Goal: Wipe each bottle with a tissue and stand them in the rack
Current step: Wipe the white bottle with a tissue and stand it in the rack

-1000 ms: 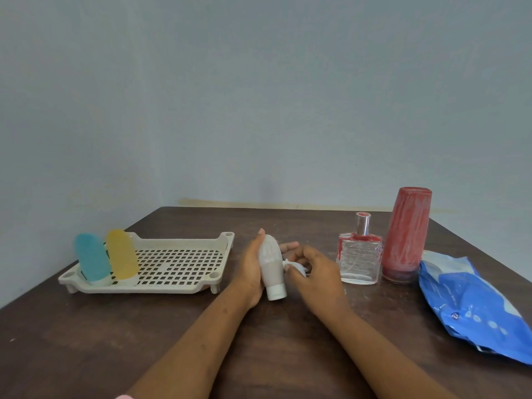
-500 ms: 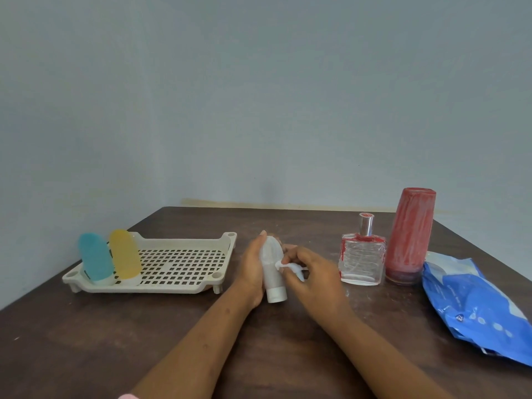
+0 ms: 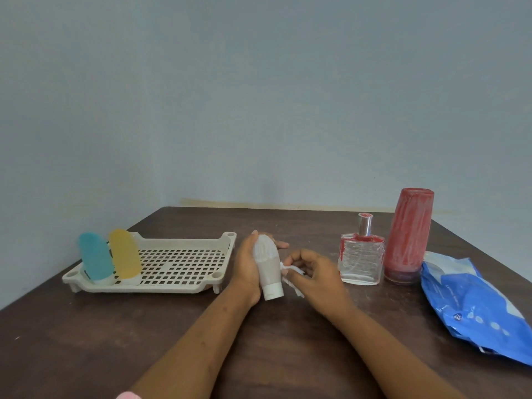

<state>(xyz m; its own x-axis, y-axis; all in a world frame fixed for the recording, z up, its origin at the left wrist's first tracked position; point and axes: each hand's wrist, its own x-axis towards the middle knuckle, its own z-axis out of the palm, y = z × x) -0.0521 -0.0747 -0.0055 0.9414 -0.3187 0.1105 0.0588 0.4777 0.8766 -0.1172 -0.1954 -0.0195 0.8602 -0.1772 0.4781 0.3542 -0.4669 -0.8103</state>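
1. Blue bottle (image 3: 95, 259) and yellow bottle (image 3: 124, 256): stand cap-down at the far-left end of the rack (image 3: 161, 287), well left of the grip. Judged done.
2. Rack: cream, perforated; its right corner is just left of the holding hand, with floor free beside the yellow bottle.
3. Left hand (image 3: 246, 266): curled round the white bottle (image 3: 267, 266), thumb up along its side.
4. White bottle: held tilted above the table (image 3: 86, 341), cap lowest and toward the person; pale streaks near its rounded top.
5. Right hand (image 3: 313, 269): fingertips pinch a twisted tissue (image 3: 288, 268) against the bottle's right flank.
6. Glass bottle (image 3: 361, 260) and red bottle (image 3: 408, 237): upright right of the grip, both smeared, not yet wiped.
7. Blue packet (image 3: 475, 306): far right, lying flat.

Step in hand: wiping the third bottle of five. Next move, as judged: work the tissue up over the streaked top, then carry the bottle left and set it cap-down beside the yellow one without knocking it.
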